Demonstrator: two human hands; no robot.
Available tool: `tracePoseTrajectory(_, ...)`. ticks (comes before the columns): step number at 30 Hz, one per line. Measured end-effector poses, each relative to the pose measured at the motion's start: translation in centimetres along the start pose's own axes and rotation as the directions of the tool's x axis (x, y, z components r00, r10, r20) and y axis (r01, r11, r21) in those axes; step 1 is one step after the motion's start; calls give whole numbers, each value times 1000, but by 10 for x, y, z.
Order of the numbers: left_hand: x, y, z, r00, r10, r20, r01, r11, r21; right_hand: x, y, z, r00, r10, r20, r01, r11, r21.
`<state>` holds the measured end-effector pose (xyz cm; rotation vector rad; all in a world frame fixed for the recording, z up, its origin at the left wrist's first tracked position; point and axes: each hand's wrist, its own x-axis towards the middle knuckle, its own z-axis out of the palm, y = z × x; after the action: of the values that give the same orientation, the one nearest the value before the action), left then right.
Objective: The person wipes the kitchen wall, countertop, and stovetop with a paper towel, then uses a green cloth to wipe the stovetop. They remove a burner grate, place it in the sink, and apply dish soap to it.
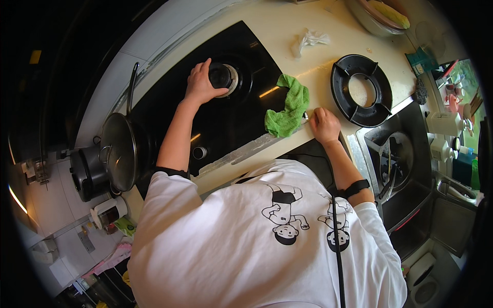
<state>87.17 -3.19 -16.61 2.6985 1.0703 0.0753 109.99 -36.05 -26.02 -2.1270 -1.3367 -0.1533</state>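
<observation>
My left hand (201, 82) grips a round black burner cap (220, 76) over the pale burner base (233, 79) on the black glass gas hob (246, 50). The cap sits partly off-centre on the base; whether it touches the base all round is hidden. My right hand (326, 125) rests curled on the front edge of the counter, its fingers folded in, with nothing visible in it. Just left of it, a crumpled green cloth (289, 107) lies over the hob's front right corner. A small control knob (199, 153) shows at the hob's front.
A black pan support (339, 90) lies on the counter beside the sink (418, 127), which holds another support and utensils. A lidded pan (121, 154) stands on the left. Crumpled tissue (310, 40) and a bowl (369, 23) sit farther back.
</observation>
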Motion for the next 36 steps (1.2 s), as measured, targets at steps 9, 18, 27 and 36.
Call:
tracePoseTrajectory(9,-58,-1,-57,989,97,112,137,-321,-937,-1,0,2,1000,17,12,-17,1000,4)
tracePoseTrajectory(18,-73,21,-54,960,281,-3,208,-718,-664,-1,0,3,1000,-26,-4,26,999,-43)
tracePoseTrajectory(27,-77,23,-44,972,232,45,201,-716,-668,-1,0,4,1000,-24,6,24,999,-44)
tracePoseTrajectory(36,-64,4,-48,988,-124,95,55,-294,-954,-2,0,4,1000,-10,10,10,999,-41)
